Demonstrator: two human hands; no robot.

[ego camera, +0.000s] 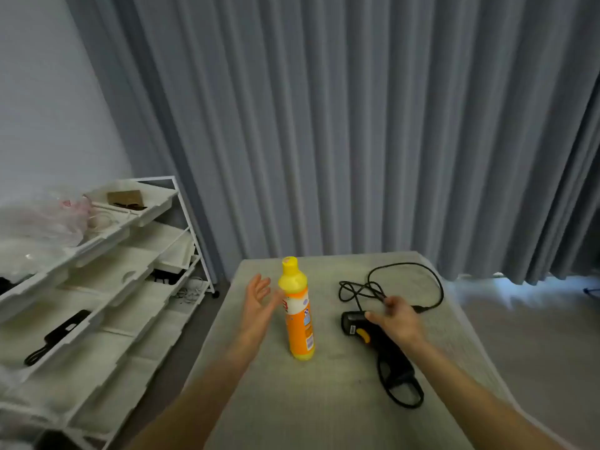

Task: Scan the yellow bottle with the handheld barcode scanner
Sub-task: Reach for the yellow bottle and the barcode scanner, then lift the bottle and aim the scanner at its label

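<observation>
A yellow bottle (298,315) with an orange label stands upright near the middle of the pale table (328,401). My left hand (258,302) is open just to its left, fingers spread, close to the bottle but not holding it. A black handheld barcode scanner (355,324) with a yellow trigger lies on the table to the right of the bottle. My right hand (396,319) hovers over the scanner's handle with loose fingers, gripping nothing. The scanner's black cable (406,284) loops toward the table's far edge.
A white rack of trays (107,287) stands to the left of the table, holding a black comb-like tool (56,337), a plastic bag and small items. Grey curtains (357,125) hang behind the table. Grey floor lies on the right.
</observation>
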